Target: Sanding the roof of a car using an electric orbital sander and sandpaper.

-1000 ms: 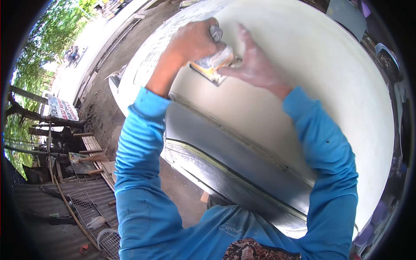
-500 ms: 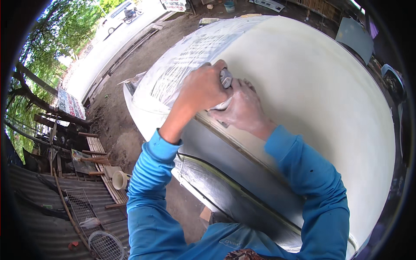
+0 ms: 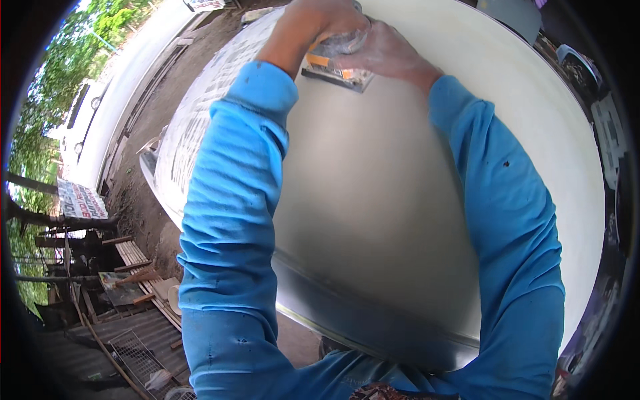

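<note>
Both my hands are closed around a sander (image 3: 343,75) with a flat rectangular pad and orange and grey parts. My left hand (image 3: 327,21) wraps over its top from the left. From the right, my right hand (image 3: 393,55) grips its side, its fingers dusted with pale powder. The pad rests on the pale, matte roof of a vehicle (image 3: 373,167), far from me near the top of the picture. My hands hide most of the sander's body. Both arms, in blue sleeves, stretch out over the roof.
Printed paper under clear film (image 3: 207,93) covers the windshield at the left. A dark side window edge (image 3: 373,327) lies close to me. At lower left are bamboo slats (image 3: 137,267), corrugated sheets and a wire rack (image 3: 137,357). Loose vehicle parts (image 3: 587,73) stand at right.
My hands have carried the sander away from the roof's near edge to its far part. My arms are now stretched out, and the head view has shifted.
</note>
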`<state>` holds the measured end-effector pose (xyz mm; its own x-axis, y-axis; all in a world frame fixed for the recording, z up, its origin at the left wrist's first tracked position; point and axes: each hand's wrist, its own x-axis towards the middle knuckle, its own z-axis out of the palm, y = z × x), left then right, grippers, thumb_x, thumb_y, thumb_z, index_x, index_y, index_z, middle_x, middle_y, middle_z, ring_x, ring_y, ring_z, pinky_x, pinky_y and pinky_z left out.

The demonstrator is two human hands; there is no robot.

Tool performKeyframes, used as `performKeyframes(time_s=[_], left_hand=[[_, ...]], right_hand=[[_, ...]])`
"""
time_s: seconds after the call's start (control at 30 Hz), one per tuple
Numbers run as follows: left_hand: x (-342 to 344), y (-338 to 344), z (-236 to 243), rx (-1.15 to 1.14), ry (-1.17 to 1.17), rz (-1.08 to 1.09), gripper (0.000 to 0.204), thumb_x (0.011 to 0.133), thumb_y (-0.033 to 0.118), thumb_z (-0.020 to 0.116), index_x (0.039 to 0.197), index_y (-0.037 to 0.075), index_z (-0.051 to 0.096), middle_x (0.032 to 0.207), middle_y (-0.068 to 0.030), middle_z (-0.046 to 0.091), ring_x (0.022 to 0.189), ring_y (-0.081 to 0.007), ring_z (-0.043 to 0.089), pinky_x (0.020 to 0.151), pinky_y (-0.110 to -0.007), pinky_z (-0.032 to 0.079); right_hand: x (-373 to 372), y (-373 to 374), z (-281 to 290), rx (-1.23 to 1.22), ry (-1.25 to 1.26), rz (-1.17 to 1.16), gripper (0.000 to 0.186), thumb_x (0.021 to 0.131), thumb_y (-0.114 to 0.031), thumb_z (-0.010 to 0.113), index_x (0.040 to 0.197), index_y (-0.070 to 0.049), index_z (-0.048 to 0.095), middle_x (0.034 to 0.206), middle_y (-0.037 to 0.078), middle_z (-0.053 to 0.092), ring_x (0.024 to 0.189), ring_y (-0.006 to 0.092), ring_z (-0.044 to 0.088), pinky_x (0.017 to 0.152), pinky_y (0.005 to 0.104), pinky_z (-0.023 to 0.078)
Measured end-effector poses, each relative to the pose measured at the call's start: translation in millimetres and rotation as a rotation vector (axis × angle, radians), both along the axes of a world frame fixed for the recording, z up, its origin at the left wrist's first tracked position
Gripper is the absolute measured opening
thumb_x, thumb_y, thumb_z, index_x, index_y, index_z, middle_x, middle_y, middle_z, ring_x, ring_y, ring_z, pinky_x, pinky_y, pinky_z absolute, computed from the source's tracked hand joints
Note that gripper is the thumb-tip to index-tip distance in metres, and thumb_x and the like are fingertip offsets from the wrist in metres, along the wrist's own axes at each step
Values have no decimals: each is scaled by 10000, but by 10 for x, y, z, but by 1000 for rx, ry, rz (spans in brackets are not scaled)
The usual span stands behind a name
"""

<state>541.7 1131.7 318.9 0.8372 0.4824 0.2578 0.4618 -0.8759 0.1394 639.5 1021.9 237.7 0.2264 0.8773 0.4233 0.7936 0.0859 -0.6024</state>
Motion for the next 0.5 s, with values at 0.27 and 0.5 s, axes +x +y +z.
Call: performKeyframes(time_s=[0.27, 0.5], left_hand=[[1188, 353, 145, 605, 516, -476, 323, 820, 267, 594, 1060, 113, 745, 1046, -168, 719, 970, -321, 701, 821, -402, 556], [1483, 449, 8, 506, 445, -456, 307, 774, 251, 641, 1033, 131, 754, 1041, -150, 725, 930, -323, 710, 784, -384, 562]], right_hand=[[957, 74, 192, -3, 63, 224, 477, 792, -281, 831, 1180, -46, 685, 1116, 78, 711, 1020, 167, 643, 935, 315, 493], [954, -80, 280, -82, 135, 95, 511, 782, -307, 833, 1193, -47, 676, 1149, 84, 696, 1063, 185, 632, 973, 321, 474]])
